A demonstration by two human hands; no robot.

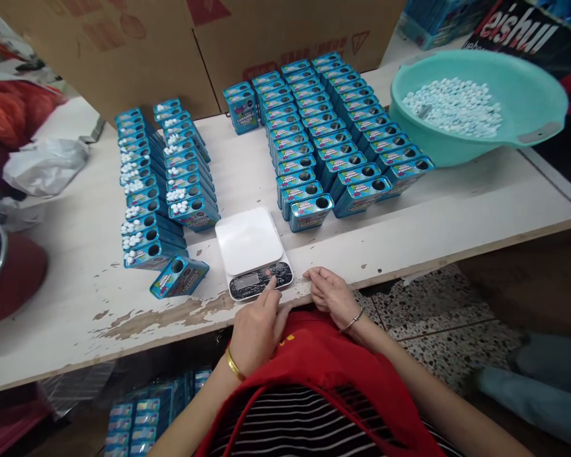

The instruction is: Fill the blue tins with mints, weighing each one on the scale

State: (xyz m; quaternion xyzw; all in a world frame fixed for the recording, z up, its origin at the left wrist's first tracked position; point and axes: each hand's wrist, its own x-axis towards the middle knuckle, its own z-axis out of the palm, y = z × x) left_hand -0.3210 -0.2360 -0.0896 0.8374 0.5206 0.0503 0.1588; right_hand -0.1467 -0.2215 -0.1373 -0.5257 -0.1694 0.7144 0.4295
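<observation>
A white kitchen scale (250, 241) with a black control panel sits near the table's front edge, its platform bare. The index finger of my left hand (259, 324) is stretched onto the panel's buttons, while its other fingers curl under. I can read no digits on the small display. My right hand (333, 295) is loosely closed at the table edge, just right of the scale, with nothing visible in it. Left of the scale, a single blue candy tin (179, 277) stands turned at an angle, its round hole uncovered.
Two rows of tins (140, 222) at left have white candies on their tops. Several rows of open tins (311, 212) stand right of centre. A turquoise basin (533, 89) holds white candies. Behind stands a cardboard box (147, 57). More packed tins (145, 419) lie below the table.
</observation>
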